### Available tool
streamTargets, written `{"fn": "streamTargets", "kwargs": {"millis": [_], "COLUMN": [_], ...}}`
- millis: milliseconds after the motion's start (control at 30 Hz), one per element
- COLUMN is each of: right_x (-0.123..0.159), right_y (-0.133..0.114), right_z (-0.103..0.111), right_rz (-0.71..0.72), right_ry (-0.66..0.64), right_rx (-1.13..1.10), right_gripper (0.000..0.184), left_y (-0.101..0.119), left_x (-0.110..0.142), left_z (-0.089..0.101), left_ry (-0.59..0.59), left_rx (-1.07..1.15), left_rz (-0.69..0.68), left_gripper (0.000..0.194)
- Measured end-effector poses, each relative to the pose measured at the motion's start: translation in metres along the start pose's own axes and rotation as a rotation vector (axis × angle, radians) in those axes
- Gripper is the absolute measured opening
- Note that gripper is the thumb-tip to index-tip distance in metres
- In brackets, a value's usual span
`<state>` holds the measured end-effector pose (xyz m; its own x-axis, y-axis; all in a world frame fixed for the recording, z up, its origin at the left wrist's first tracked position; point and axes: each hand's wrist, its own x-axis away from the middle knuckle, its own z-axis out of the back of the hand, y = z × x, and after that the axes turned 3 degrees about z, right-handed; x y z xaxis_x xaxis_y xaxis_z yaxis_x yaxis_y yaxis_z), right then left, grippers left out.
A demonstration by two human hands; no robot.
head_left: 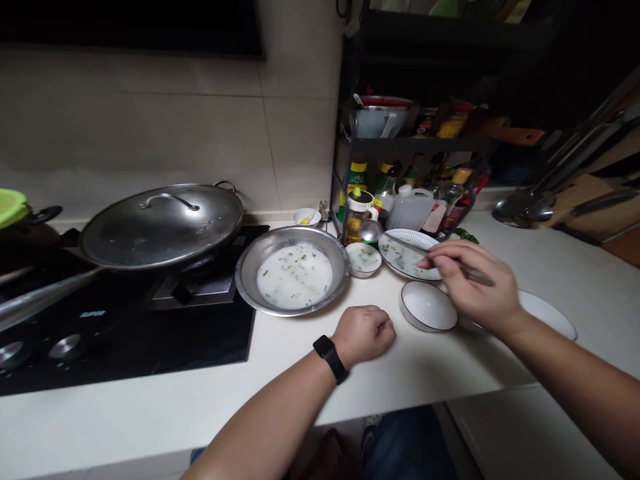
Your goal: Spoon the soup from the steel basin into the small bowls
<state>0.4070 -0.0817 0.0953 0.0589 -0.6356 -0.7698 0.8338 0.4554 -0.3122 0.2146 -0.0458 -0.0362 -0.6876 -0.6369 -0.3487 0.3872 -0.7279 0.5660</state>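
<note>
Metal utensil partly hidden by right hand.

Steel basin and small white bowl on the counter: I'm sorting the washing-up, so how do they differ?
The steel basin is metal and far larger, while the small white bowl looks ceramic. The basin sits closer to the hob, and the bowl stands to its right. Both hold milky liquid with green flecks.
</note>
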Motion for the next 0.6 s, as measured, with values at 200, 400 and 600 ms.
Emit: {"fn": "streamTargets", "kwargs": {"millis": [200, 400, 600], "right_x": [-0.012, -0.007, -0.013], "right_y": [-0.030, -0.032, -0.036], "right_z": [-0.070, -0.106, -0.116], "right_rz": [-0.155, -0.484, -0.968], "right_ry": [-0.209, -0.274, -0.173], "right_rx": [-0.293, -0.543, -0.842], "right_gripper": [0.015, 0.013, 0.013], "left_y": [0.001, 0.002, 0.002], "left_x": [-0.001, -0.002, -0.002], "left_z": [0.001, 0.000, 0.002], "left_ry": [0.014, 0.011, -0.002], "left_rx": [0.008, -0.007, -0.011], "left_rz": [0.022, -0.001, -0.026], "left_gripper": [0.024, 0.023, 0.021]}}
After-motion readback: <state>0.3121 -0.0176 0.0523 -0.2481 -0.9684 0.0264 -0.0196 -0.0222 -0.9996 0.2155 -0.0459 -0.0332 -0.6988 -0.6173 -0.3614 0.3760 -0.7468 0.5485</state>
